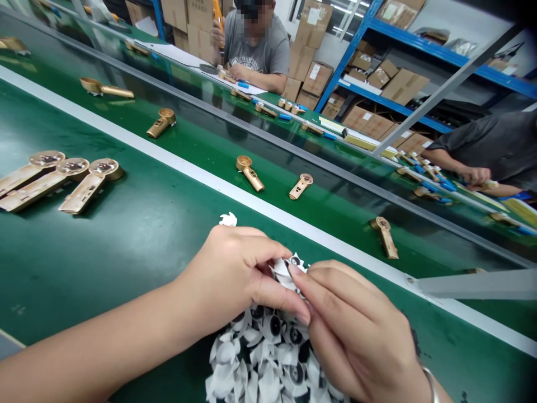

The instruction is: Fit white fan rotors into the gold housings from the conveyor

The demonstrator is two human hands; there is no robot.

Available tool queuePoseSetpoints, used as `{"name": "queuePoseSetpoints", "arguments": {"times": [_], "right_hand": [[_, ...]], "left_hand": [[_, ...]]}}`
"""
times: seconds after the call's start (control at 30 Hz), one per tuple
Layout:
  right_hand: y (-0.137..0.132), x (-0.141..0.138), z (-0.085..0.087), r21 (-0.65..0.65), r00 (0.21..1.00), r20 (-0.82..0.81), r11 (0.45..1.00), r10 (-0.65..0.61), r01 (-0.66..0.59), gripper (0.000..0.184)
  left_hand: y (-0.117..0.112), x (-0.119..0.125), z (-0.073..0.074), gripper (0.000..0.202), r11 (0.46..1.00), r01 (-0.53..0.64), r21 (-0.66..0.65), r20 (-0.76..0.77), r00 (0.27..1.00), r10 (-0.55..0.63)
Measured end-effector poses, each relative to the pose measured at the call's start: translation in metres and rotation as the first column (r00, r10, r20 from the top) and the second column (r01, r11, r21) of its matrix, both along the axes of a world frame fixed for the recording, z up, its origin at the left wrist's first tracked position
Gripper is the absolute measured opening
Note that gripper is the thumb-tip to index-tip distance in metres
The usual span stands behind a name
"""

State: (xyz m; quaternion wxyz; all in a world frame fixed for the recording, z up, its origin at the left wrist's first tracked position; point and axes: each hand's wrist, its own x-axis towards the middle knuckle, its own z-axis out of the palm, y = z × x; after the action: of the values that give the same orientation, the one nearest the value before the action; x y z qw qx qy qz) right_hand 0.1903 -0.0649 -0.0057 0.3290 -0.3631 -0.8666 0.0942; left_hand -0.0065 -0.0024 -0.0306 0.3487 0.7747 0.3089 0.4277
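Observation:
My left hand point(241, 268) and my right hand point(356, 330) meet over a heap of small white fan blades point(264, 358) on the green bench. Both pinch one white fan blade point(289, 268) between thumbs and fingertips, just above the heap. Another loose white blade point(229, 219) lies beside the white strip behind my left hand. Three gold handle housings point(59, 179) lie side by side at the left of the bench.
A green conveyor belt point(201, 145) behind the white strip carries several gold housings point(250, 172). Across it one person point(255, 45) sits holding an orange tool, and another person's arm point(474, 168) works at the right. Blue shelving with cardboard boxes point(377, 78) stands behind. A grey metal bar point(478, 282) juts in from the right.

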Motion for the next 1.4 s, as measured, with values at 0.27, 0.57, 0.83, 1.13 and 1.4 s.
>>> {"name": "queuePoseSetpoints", "arguments": {"times": [0.27, 0.57, 0.83, 1.13, 1.4], "right_hand": [[0.175, 0.006, -0.029, -0.409, 0.589, 0.200, 0.479, -0.783, 0.776, 0.048], [0.190, 0.003, -0.040, -0.629, 0.658, 0.249, 0.398, -0.711, 0.668, 0.027], [0.015, 0.006, -0.011, -0.492, 0.803, 0.007, 0.696, -0.597, 0.522, 0.022], [-0.019, -0.008, -0.018, -0.192, 0.874, 0.122, 0.853, -0.471, 0.486, 0.016], [-0.020, -0.011, -0.023, -0.187, 0.864, 0.152, 0.845, -0.480, 0.502, 0.014]], "left_hand": [[0.011, -0.003, 0.005, 0.044, 0.649, 0.172, -0.741, 0.283, 0.957, 0.070], [0.024, -0.010, 0.007, 0.027, 0.698, 0.261, -0.667, 0.488, 0.861, 0.145], [0.006, 0.002, 0.003, 0.027, 0.667, 0.405, -0.626, 0.650, 0.743, 0.159], [-0.014, 0.012, -0.001, 0.045, 0.620, 0.420, -0.663, 0.636, 0.752, 0.171], [-0.014, 0.011, 0.000, 0.051, 0.623, 0.402, -0.671, 0.622, 0.763, 0.177]]}}
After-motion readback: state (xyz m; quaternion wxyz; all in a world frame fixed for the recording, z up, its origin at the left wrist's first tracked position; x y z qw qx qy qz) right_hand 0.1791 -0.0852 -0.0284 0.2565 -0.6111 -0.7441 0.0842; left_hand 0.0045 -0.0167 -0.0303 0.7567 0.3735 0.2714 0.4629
